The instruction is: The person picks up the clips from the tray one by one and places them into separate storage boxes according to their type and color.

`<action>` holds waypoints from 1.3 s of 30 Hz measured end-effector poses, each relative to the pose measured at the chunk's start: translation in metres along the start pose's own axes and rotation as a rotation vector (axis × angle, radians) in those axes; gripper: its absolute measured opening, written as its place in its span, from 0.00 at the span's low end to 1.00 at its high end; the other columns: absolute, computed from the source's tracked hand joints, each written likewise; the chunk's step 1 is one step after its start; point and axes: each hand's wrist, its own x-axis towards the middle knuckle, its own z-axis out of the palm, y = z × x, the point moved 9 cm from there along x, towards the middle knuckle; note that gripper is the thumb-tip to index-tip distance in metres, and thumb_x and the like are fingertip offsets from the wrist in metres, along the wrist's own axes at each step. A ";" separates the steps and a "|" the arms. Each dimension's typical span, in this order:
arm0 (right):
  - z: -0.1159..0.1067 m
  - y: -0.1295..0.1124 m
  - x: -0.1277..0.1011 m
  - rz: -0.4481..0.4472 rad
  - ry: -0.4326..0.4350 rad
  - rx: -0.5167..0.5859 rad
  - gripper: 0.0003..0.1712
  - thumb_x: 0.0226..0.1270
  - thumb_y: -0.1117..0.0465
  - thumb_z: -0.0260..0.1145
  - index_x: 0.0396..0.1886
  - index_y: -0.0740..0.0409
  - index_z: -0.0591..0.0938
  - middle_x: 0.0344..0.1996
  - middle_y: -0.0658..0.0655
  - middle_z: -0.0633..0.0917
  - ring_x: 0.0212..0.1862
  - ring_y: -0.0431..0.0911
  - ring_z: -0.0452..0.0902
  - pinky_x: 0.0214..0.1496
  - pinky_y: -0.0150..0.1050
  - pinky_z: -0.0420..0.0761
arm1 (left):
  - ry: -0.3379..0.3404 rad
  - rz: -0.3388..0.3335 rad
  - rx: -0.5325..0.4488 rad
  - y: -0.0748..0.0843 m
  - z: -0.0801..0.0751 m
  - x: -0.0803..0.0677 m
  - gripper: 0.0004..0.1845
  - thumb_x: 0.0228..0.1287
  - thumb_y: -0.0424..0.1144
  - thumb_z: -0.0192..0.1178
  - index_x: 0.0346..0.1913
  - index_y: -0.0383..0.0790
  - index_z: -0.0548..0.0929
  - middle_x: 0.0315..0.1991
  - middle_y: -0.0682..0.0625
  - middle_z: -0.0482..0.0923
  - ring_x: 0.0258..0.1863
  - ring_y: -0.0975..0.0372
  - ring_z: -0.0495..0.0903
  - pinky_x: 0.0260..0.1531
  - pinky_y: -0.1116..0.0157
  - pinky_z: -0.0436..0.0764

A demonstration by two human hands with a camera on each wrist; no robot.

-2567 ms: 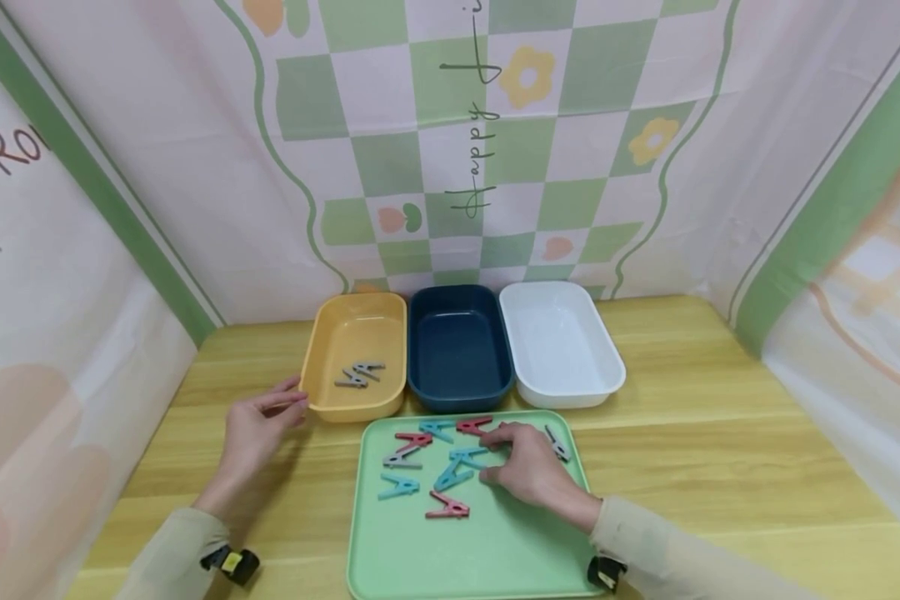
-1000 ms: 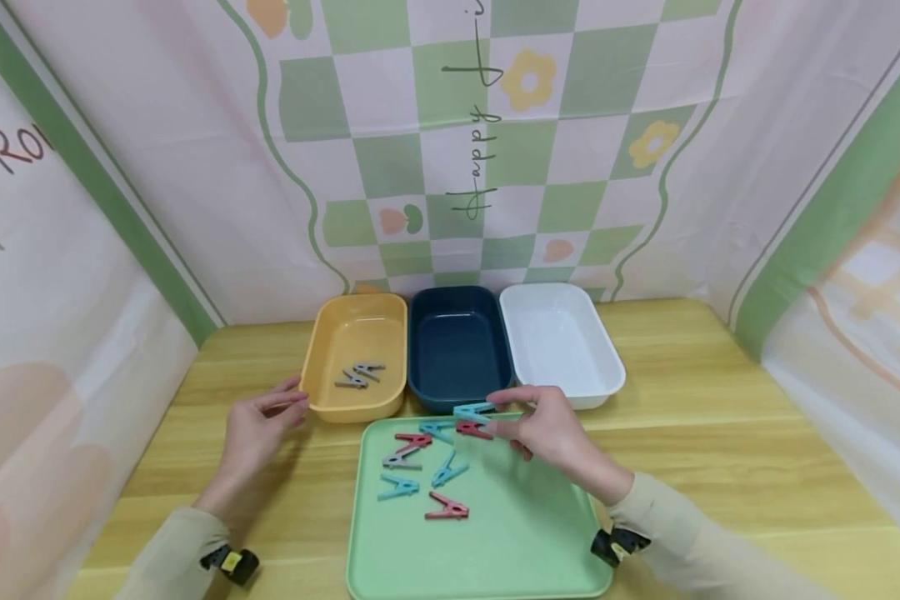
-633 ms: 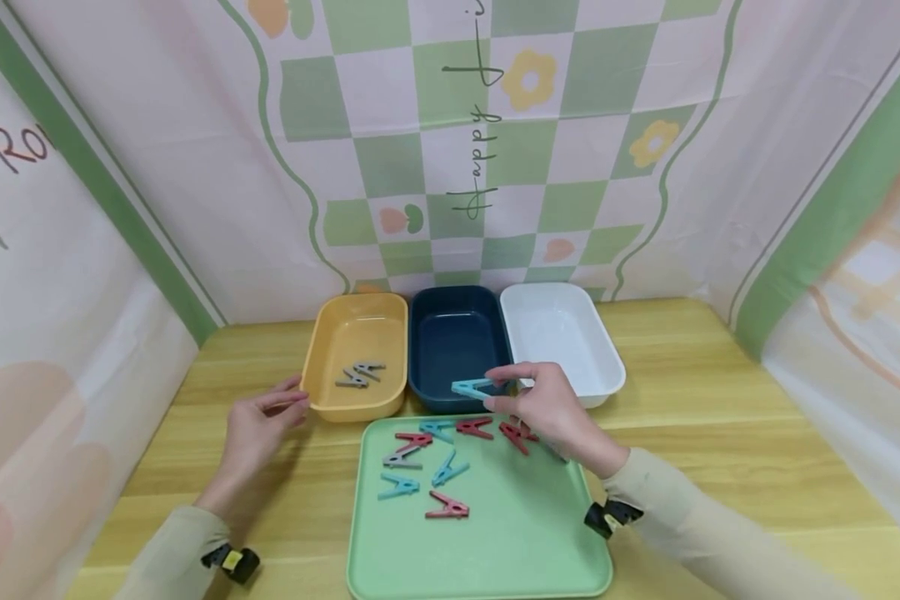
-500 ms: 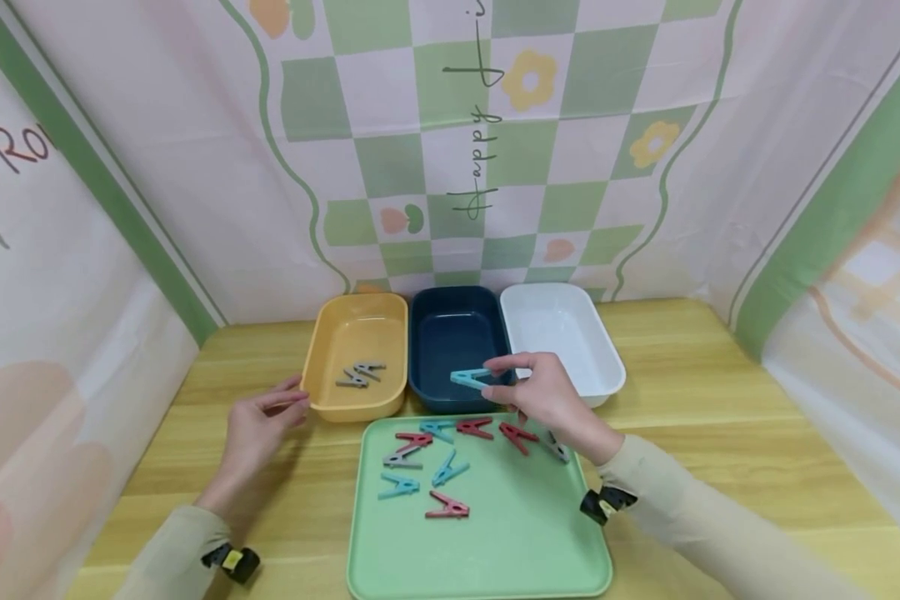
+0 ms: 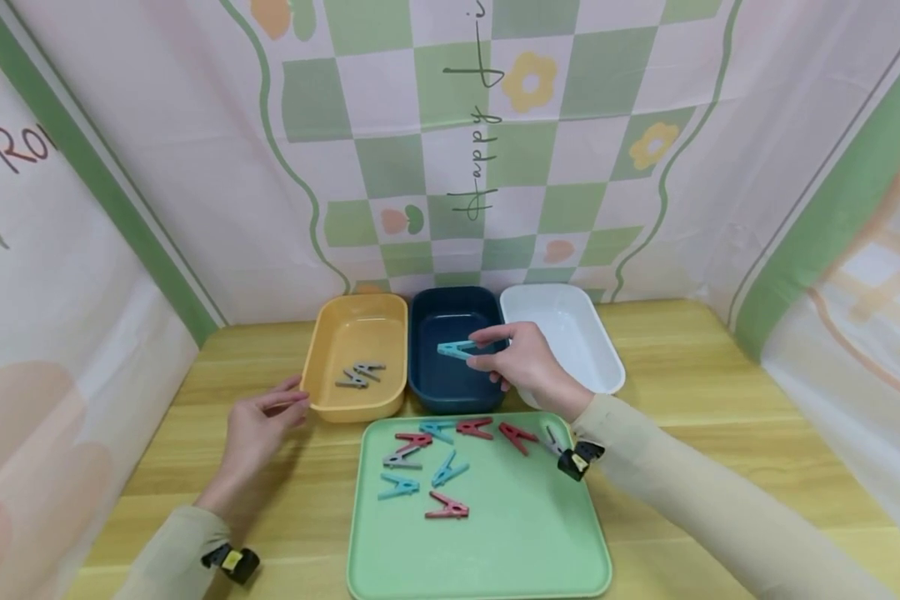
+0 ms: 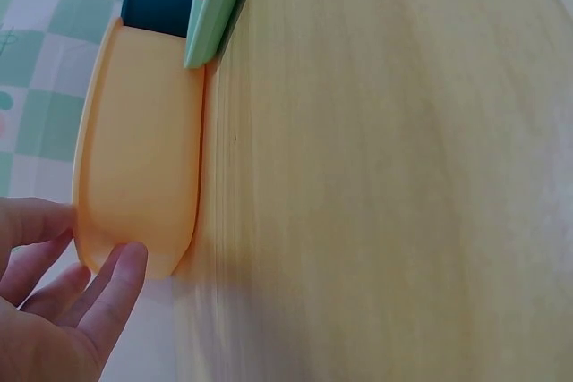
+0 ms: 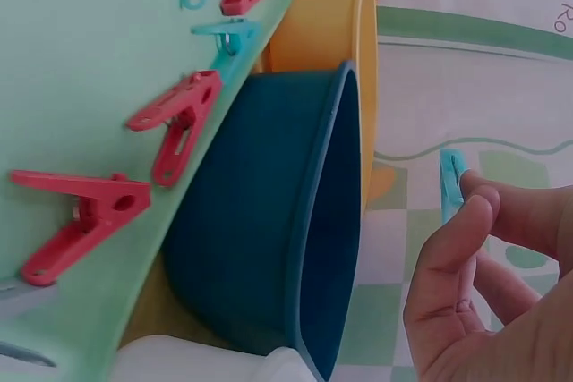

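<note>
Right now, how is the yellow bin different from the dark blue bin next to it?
The yellow bin has two grey clips lying in it; the blue bin has none lying in it, only a teal clip pinched above it by the right hand. The left hand touches the yellow bin's corner; nothing touches the blue one. Both are rounded rectangular bins, side by side.

A teal clothespin (image 5: 456, 348) is pinched at one end and held level. It is poised above the dark blue bin (image 5: 427, 387), its jaws closed.
</note>
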 end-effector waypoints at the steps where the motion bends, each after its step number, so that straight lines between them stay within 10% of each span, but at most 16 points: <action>1: 0.000 -0.001 0.003 0.000 0.002 -0.007 0.19 0.66 0.64 0.78 0.56 0.60 0.89 0.54 0.62 0.87 0.31 0.62 0.83 0.20 0.39 0.85 | -0.002 -0.003 -0.002 0.000 0.000 0.000 0.12 0.71 0.26 0.67 0.54 0.23 0.86 0.69 0.38 0.76 0.43 0.69 0.88 0.46 0.65 0.92; 39: 0.024 0.016 0.062 0.124 -0.031 0.033 0.18 0.67 0.66 0.77 0.56 0.63 0.88 0.36 0.57 0.88 0.26 0.45 0.79 0.23 0.33 0.85 | -0.001 0.002 -0.006 0.000 0.000 0.000 0.12 0.71 0.25 0.67 0.53 0.22 0.86 0.69 0.37 0.76 0.42 0.67 0.89 0.46 0.64 0.92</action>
